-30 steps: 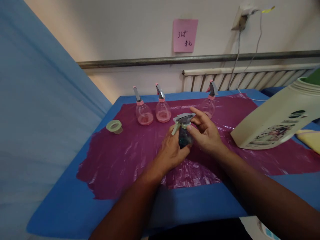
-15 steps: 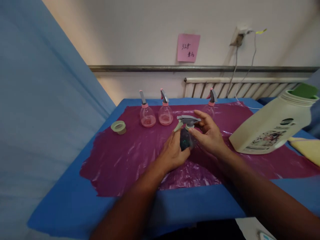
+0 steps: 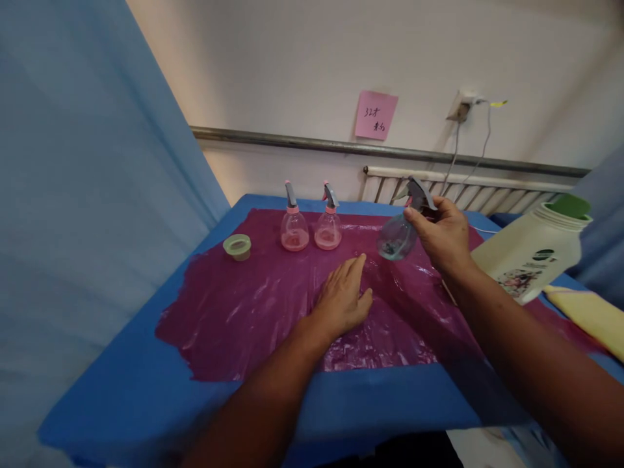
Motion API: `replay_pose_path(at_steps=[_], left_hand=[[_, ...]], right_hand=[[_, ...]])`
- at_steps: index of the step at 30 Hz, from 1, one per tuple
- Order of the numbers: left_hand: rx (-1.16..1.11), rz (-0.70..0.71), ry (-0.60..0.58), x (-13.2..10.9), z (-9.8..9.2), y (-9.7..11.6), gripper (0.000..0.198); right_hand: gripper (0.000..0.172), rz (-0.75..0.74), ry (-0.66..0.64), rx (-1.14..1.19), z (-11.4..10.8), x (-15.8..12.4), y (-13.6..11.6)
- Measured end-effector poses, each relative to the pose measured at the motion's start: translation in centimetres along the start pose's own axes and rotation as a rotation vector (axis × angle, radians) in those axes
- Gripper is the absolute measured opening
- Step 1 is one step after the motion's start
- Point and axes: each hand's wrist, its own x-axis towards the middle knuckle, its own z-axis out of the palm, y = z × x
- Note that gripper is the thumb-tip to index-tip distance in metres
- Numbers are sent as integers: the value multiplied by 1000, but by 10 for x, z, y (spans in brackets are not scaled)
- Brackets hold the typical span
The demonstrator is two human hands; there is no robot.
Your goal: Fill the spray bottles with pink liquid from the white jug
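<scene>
My right hand (image 3: 443, 234) grips a spray bottle (image 3: 397, 237) by its neck, just below the grey trigger head. This bottle is clear and bluish, tilted, with a little dark liquid at the bottom. Behind it a bit of pink shows from another spray bottle, mostly hidden. Over the purple plastic sheet (image 3: 244, 312) my left hand (image 3: 344, 296) is held with fingers stretched and nothing in it. Two pink-collared spray bottles, one on the left (image 3: 294, 233) and one beside it (image 3: 328, 231), stand upright with pink liquid inside.
A small pale green cup (image 3: 238, 247) sits on the sheet's left part. At right a large cream jug (image 3: 536, 247) with a green inside leans, near a yellow cloth (image 3: 587, 318). Blue curtain (image 3: 97, 195) hangs left; a metal rail (image 3: 292, 140) runs along the wall.
The bluish spray bottle has moved right and away from me in my right hand. My left hand has let go of it and lies open. The view has shifted slightly.
</scene>
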Motion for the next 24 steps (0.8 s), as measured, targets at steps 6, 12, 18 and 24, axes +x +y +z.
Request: replay_pose_path(at_steps=[6,12,18,24], left_hand=[[48,30,-10,-1,1,-1,69],[109,0,-48,0,-1,1,64],[152,3,-93,-1,-3,6,60],[169,34,-99,-1,-1,6,58]], right_hand=[[43,-47,-6,-127,32,22,21],[56,-12,-24,-281,69,34,54],[66,24,-58,-385,79,34,79],[59,-3,-107,-461,77,32,89]])
